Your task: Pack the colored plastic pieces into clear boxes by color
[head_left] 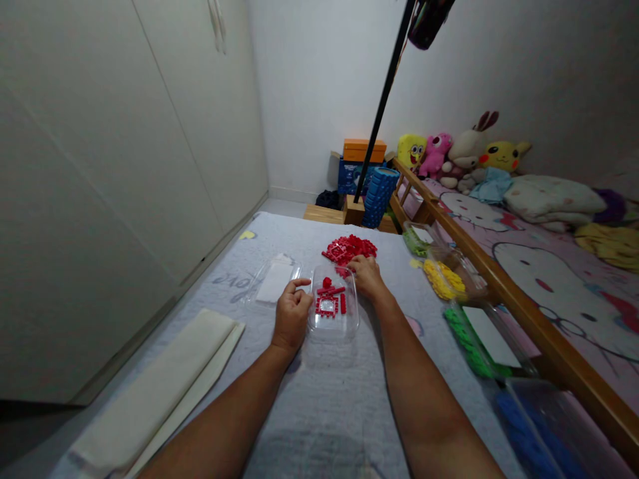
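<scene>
A clear plastic container point(333, 327) lies on the bed-like surface in front of me. Inside are several red building pieces, among them a square frame point(327, 306), a short bar point(343, 304) and a small knob-like piece point(327, 282). My left hand point(293, 309) is beside the container's left wall, index finger and thumb apart, their tips close to the rim. At the far right corner, my right hand point(367, 276) has its fingers pinched at a red plastic piece point(342, 271). Just beyond it is a pile of red pieces point(350, 249).
A clear lid point(253, 293) with white paper lies left. Folded cream cloth point(170, 386) is nearer. Along the right are containers of light green point(417, 241), yellow point(443, 278), green point(466, 339) and blue pieces point(536, 426), beside a wooden rail point(479, 256). A black pole point(384, 100) stands behind.
</scene>
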### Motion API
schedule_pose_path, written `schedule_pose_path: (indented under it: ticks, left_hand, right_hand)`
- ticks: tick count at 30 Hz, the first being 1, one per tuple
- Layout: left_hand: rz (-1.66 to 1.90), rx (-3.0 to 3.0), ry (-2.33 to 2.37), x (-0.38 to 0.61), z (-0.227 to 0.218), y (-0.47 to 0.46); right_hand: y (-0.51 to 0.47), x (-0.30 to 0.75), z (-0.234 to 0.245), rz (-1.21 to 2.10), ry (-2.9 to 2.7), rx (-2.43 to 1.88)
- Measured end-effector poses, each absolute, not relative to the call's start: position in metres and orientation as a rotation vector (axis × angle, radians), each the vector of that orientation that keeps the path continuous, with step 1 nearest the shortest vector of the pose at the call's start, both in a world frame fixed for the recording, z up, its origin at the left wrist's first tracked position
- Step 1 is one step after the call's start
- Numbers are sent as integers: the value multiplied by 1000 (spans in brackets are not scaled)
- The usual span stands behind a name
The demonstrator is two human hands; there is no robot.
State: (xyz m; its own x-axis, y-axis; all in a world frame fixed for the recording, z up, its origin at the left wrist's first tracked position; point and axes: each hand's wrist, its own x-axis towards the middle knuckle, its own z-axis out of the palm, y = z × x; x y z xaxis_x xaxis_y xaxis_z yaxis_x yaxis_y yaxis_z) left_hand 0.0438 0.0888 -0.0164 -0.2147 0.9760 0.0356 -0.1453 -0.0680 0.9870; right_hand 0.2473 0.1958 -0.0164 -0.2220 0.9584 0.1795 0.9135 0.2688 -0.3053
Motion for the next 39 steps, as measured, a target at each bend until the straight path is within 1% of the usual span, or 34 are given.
schedule_pose_path:
  ticks: [5,9,13,18,21,23,26,30,34,36,39]
  left_hand:
    - [1465,1026,1218,44,-16,89]
    - [1472,1041,1216,43,-16,89]
    - [1462,1040,1226,43,-15,88]
    - [1473,1035,1236,44,-11,88]
    - [1475,1024,1229,44,-12,88]
    - [1476,1014,1221,44,-13,89]
    - [1475,1014,1217,44,-15,89]
    - [1477,1019,1211,43,-14,89]
    - [1468,1038,1216,43,-13,89]
    - [1463,1035,1222,43,-13,89]
    - [1463,1027,1219,44,-13,89]
  right_hand:
    - [200,249,-22,163,-2245,-1643]
    - [204,253,-22,215,-2202,-1538]
    - [205,259,-12,359,-2018,-1440]
    - [196,263,19,603,-1865,-1328]
    - [184,256,43,854,-1998,-1177]
    - [175,247,55,961,-2131,-1093]
    - [166,234,65,1028,-2292,-1059]
    - [162,223,68,1070,-2457,-1040]
    - [163,225,68,1226,-2523,-1015]
    - [165,231,67,1226,-2459,-1063]
    - [172,245,62,1051,-2241,-1206]
